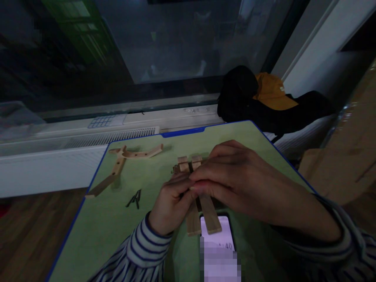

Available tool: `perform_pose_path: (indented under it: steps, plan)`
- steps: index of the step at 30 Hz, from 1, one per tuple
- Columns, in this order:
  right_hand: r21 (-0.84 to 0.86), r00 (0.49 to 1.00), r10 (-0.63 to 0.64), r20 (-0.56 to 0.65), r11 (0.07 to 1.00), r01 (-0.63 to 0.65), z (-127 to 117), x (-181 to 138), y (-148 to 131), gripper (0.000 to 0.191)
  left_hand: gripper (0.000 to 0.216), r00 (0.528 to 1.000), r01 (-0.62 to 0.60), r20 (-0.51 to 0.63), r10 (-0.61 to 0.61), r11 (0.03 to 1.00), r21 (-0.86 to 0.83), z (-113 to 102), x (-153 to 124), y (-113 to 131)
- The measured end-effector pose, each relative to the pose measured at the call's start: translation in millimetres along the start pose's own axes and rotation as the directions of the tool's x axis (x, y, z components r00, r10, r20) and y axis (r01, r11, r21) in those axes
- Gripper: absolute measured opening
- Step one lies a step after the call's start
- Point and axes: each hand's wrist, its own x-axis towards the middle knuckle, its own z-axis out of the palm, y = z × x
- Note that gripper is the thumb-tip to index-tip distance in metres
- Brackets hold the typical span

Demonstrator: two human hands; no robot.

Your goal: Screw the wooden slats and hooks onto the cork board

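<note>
Both my hands meet over two parallel wooden slats lying on a green mat. My left hand curls its fingers around the slats from the left side. My right hand lies over them from the right, fingers pressed together in a pinch near the left fingertips. What the fingertips pinch is hidden. The slats' far ends stick out beyond the hands. Their near ends rest over a lit phone.
A curved wooden piece with holes lies at the mat's far left. Small dark screws sit beside it. Behind the mat are a white radiator ledge, a window, and a black bag with an orange cap.
</note>
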Motion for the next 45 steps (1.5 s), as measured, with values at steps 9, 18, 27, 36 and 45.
perform_pose_path:
  steps: [9,18,27,36,45]
  plan:
    - [-0.090,0.999,0.015,-0.045,0.996,-0.019,7,2,-4,0.022,0.010,0.986,0.026,-0.168,-0.014,0.997,0.070,3,-3,1]
    - [0.272,0.996,-0.054,0.067,0.962,0.034,0,1,3,0.019,0.003,0.984,0.022,-0.180,-0.005,0.995,0.096,4,-3,6]
    - [0.044,0.998,-0.038,0.041,0.998,0.036,-2,-1,0,0.017,0.019,0.997,-0.012,-0.075,0.012,1.000,-0.003,5,-6,-2]
    - [-0.093,1.000,0.004,0.012,0.996,-0.003,3,-1,-6,0.015,0.013,0.985,0.034,-0.171,-0.023,0.998,0.058,8,-9,-3]
    - [0.281,0.991,-0.061,0.121,0.959,0.025,-4,0,4,0.018,0.011,0.982,0.069,-0.175,-0.067,0.998,0.001,8,-5,1]
